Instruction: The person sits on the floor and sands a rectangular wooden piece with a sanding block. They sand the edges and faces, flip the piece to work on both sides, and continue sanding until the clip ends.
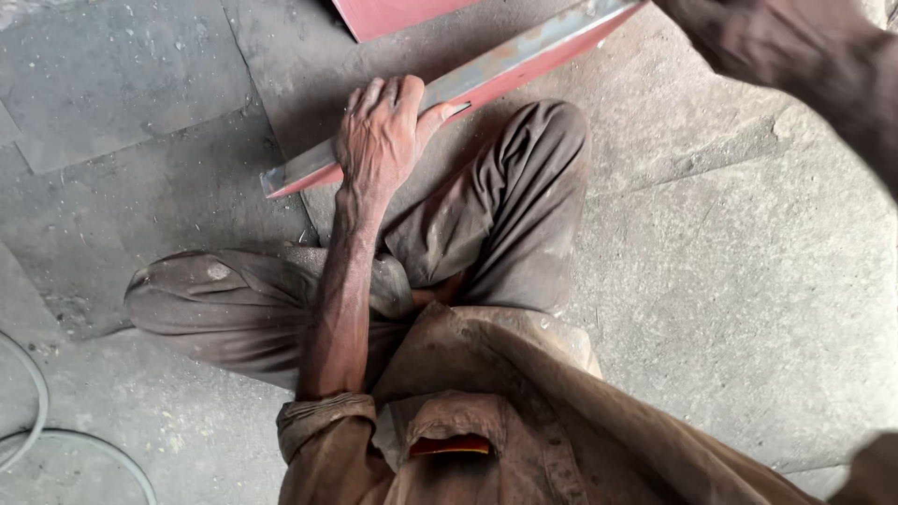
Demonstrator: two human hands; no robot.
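Nearest the lens: collar and chest of a dusty brown shirt [486,421], with a small red-orange strip showing at the neck opening. Below it, grey-brown trousers [505,215], legs folded; the person sits cross-legged on a concrete floor [748,309].

Left hand [383,136] reaches forward over the knee, sleeve rolled at the elbow. Fingers curl over the top edge of a long metal angle bar [486,70], thumb pressed against its near face. Grip closed on the bar, close to its lower end.

Bar: red-painted on the underside, worn grey on the upper face. Runs diagonally from lower left, near the left knee, up to the top right edge of view. Lower end sits just above or on the floor; contact not clear.

Right hand: not visible. Only a blurred, dark forearm [804,65] crosses the top right corner, so its grip cannot be read.

Other items: corner of a flat red sheet [393,14] at top centre, just beyond the bar. Grey cable [37,411] looping at lower left.
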